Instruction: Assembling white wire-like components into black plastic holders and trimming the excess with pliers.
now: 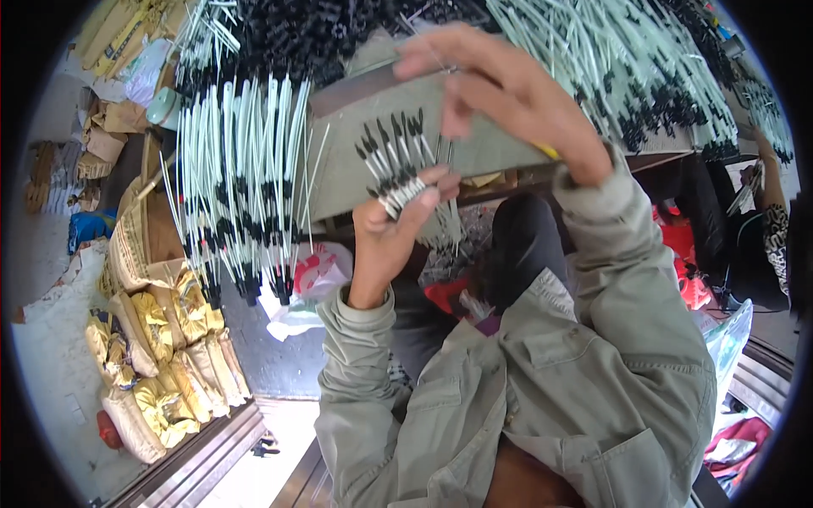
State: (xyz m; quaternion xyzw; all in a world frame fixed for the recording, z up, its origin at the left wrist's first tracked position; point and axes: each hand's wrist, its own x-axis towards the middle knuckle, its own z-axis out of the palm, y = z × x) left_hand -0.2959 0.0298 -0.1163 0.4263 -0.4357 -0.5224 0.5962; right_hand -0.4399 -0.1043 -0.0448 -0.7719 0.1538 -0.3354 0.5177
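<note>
We see the fingers of the left hand (391,237), near the centre of the frame, curled around a bundle of thin brushes (396,161). Their dark, pointed tips fan upward above the fist, and pale thin stems show below it. The right hand (523,95), at upper centre, is blurred: its fingers are bent and set apart from the thumb, and a thin rod shows by the fingertips, but we cannot tell whether they grip it. This hand is above and to the right of the brushes, apart from the left hand.

Behind both hands we see a greyish worktable (339,178), with a dark flat strip (360,91) lying on it to the left of the right fingertips. At left of centre, a row of pale rods with black ends (241,161) reaches past the table's near edge. A heap of black pieces (313,34) fills the top of the frame, and a big spread of pale rods (610,63) covers the upper right, its black ends toward the near edge.

Farther out, a white and red plastic bag (318,275) sits below the table at left of centre, yellow and tan packages (174,364) lie together at lower left, and another person's arm (771,173) shows at the right edge.
</note>
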